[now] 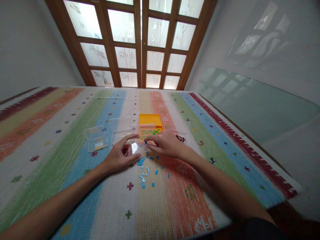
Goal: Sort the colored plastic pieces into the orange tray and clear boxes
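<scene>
We see daylight entering through the frosted door panes, several washed nearly white, while the left wall sits in grey dimness. Pale reflections lie on the glossy right wall, and a white glint marks the clear box. Wide-angle distortion stretches the tablecloth outward; small details look soft to us.

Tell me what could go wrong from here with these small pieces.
The blue piece at the fingertips of the right hand is tiny, so it might slip. The clear box in the left hand could tip if that grip shifts. Loose blue pieces lie scattered on the cloth between the forearms, so a wrist might sweep some away.
</scene>
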Tool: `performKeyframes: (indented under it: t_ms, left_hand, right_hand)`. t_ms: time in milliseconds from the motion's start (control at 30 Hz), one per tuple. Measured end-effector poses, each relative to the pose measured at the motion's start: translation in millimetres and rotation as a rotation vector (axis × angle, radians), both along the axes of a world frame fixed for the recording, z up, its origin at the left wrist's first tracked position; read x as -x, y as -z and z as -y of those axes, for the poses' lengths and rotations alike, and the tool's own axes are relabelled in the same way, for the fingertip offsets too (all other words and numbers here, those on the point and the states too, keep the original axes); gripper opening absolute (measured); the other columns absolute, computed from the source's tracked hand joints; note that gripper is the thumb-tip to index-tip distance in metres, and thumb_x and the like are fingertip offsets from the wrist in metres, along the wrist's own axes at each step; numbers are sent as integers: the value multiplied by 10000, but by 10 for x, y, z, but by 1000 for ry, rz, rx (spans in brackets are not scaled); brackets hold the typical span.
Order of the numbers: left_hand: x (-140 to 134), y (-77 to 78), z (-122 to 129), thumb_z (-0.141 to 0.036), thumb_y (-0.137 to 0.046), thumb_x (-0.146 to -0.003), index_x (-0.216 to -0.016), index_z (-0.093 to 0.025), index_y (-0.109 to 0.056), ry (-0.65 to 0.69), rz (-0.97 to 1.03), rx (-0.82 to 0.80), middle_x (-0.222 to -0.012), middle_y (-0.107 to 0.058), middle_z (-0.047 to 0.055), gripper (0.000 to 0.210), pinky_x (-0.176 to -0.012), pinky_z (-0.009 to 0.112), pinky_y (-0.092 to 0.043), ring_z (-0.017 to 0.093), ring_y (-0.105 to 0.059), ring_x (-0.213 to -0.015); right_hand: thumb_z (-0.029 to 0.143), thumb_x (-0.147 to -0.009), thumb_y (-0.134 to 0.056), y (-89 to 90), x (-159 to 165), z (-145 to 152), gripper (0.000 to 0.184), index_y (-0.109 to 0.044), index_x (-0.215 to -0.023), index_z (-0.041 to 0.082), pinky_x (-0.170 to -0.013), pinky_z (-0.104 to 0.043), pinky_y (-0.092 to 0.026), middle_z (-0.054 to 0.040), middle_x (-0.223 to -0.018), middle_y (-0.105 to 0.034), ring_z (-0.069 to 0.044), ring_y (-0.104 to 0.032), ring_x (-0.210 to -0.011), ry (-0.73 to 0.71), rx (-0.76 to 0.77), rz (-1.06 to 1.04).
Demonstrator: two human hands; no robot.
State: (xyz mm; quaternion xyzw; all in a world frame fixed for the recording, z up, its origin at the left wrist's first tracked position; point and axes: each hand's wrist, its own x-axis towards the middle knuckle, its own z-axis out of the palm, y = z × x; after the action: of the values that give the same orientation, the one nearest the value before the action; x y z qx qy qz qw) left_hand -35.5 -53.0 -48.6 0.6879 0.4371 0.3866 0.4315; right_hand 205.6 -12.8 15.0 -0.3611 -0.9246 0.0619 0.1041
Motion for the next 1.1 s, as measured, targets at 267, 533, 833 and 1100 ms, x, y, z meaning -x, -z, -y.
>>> performKeyframes:
  t_ms: [267,533,833,1100]
  left_hand:
    - [22,-4,12,-376,-847,-823,-1455,-198,-524,90,14,-32,-712,-638,-45,733,-481,200,-374,89,-507,-521]
    - [30,24,-25,-363,-847,-825,-1441,-205,-538,42,32,-74,-860,-684,-2,707,-480,194,-397,75,-511,-526]
    - [20,3,-64,-414,-826,-829,-1430,-200,-530,-15,41,-43,-1092,-711,69,703,-507,200,-452,77,-566,-563]
    - [19,26,-69,-394,-834,-827,-1416,-206,-558,-21,58,-82,-1021,-713,55,677,-522,200,-483,100,-610,-614]
  right_hand:
    - [274,-984,-627,-13,101,91,229,-797,-1135,251,-603,-274,-252,-58,-830,-776,-154,-616,-701,35,58,36]
    - [266,-971,-621,11,61,60,218,-785,-1104,212,-620,-270,-284,-35,-769,-744,-141,-591,-678,0,22,-80]
    - [213,-954,-643,-68,160,253,267,-763,-1191,197,-631,-271,-337,-72,-879,-760,-156,-582,-705,-324,87,207]
    - [233,-997,-601,19,231,254,292,-733,-1249,169,-596,-277,-324,-124,-934,-783,-171,-626,-716,-245,111,324]
